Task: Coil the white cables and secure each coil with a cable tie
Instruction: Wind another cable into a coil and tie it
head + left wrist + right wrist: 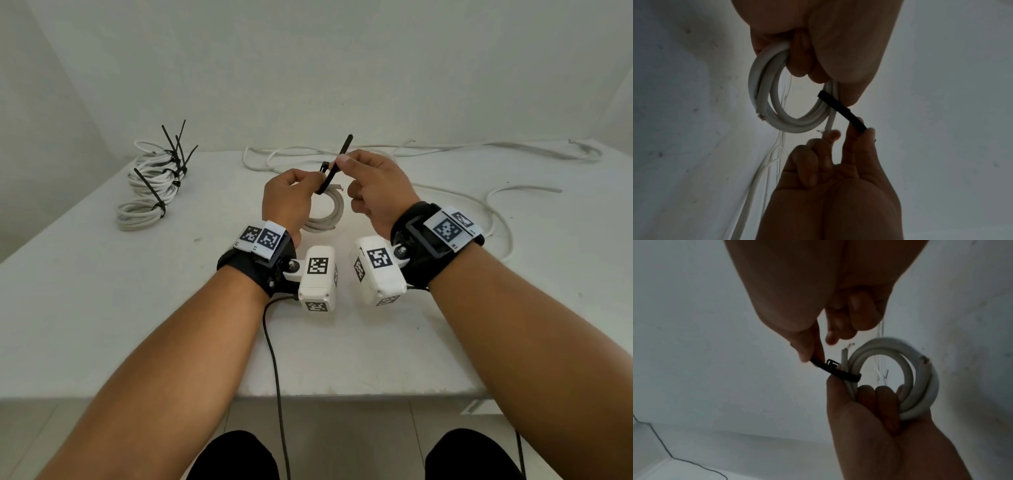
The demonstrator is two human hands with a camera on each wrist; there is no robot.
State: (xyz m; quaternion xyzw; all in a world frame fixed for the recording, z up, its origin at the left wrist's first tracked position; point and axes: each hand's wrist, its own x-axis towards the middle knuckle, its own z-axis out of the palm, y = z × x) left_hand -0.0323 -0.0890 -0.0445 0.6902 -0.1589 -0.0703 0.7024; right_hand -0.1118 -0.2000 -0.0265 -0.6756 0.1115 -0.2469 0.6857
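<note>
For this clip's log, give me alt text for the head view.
Left hand holds a small white coil above a table while the right hand pinches a black tie looped around it. Tied coils lie far left, loose cables behind.

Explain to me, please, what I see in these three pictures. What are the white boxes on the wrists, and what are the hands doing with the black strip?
There is no robot, only a person at a white table. The big picture comes from a camera on the head. The white boxes are cameras strapped to the wrists; each gives one of the dark close pictures, looking along the hand.

The left hand grips a small coil of white cable. The right hand pinches a black cable tie that is looped round the coil, its tail passed through its head.

On the table, far left, lie finished coils with black ties. Along the back and to the right lie loose white cables, not yet coiled.
</note>
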